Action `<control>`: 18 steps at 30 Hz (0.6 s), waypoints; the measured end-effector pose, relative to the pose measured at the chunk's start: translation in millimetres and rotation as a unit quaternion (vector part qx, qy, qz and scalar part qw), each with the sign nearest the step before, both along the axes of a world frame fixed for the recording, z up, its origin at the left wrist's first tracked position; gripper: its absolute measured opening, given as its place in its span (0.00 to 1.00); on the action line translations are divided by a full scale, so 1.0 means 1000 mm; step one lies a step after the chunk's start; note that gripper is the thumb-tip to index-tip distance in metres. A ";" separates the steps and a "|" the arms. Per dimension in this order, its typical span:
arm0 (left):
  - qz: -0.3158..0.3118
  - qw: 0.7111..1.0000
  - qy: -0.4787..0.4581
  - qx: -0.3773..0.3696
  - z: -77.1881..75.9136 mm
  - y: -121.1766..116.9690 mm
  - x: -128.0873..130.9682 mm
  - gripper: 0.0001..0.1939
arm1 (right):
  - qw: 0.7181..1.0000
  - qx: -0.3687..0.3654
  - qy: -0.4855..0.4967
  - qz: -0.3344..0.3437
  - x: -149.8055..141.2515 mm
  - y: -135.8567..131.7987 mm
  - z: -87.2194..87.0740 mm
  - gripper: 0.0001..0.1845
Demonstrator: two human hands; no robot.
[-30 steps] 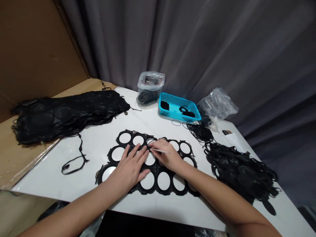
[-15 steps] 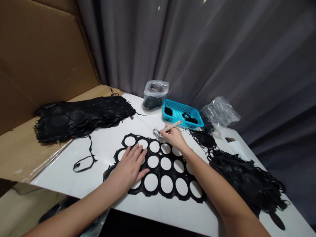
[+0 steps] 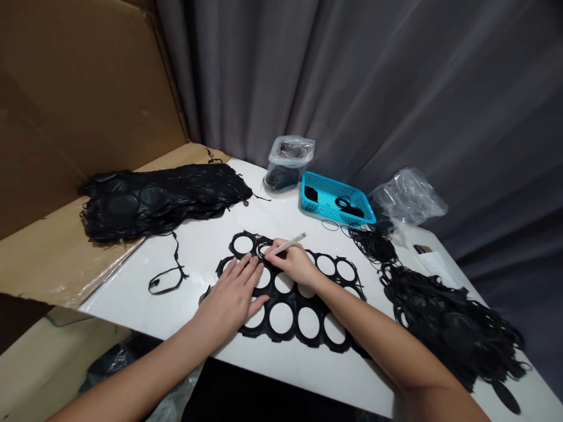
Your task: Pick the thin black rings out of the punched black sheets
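A thin black rubber-like sheet (image 3: 270, 296) with rows of round holes lies on the white table; the white surface shows through the holes. My left hand (image 3: 233, 296) rests flat on its left part, fingers spread and pointing away from me. My right hand (image 3: 294, 265) is closed round a slim white pen-like tool (image 3: 288, 242), which slants up to the right. The tool's lower end is at a hole in the sheet's far row, just beyond my left fingertips. My right fingers hide its tip, so its exact kind cannot be made out.
A stack of black sheets (image 3: 176, 196) lies at the left by cardboard (image 3: 83, 88). Farther back stand a plastic bag with black pieces (image 3: 288, 167) and a blue basket (image 3: 325, 208). Tangled black scraps (image 3: 457, 328) cover the right side. A thin black strip (image 3: 169, 290) lies left.
My right hand has moved left and nearer with the tool, from beyond the sheet's far edge onto its far row of holes. My left hand stays flat on the sheet. The view has shifted slightly.
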State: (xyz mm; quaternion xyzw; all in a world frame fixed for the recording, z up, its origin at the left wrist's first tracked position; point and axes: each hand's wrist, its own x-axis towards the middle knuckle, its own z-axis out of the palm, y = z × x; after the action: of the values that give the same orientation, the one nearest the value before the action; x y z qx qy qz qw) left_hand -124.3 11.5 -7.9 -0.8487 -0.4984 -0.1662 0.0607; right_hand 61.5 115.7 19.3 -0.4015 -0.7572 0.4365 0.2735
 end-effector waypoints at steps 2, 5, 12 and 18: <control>0.003 1.000 0.003 -0.002 0.001 -0.001 0.000 0.30 | 1.000 0.002 -0.001 0.007 0.000 0.002 0.001 0.06; 0.017 1.000 0.004 -0.010 0.003 -0.002 0.002 0.29 | 1.000 0.011 -0.003 0.025 0.000 0.001 0.002 0.08; 0.034 0.999 0.005 -0.042 0.003 -0.002 0.003 0.29 | 0.956 0.251 -0.123 0.090 0.000 -0.011 -0.011 0.06; 0.040 0.999 0.004 -0.036 0.003 -0.002 0.004 0.28 | 0.927 0.289 -0.173 -0.168 0.026 0.050 0.014 0.10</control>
State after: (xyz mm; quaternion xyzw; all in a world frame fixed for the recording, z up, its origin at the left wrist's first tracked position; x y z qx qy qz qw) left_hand -120.4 9.3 -5.1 -0.8303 -0.5374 -0.1420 0.0392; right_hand 87.7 165.4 32.9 -0.4955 -0.8078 0.0706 0.3115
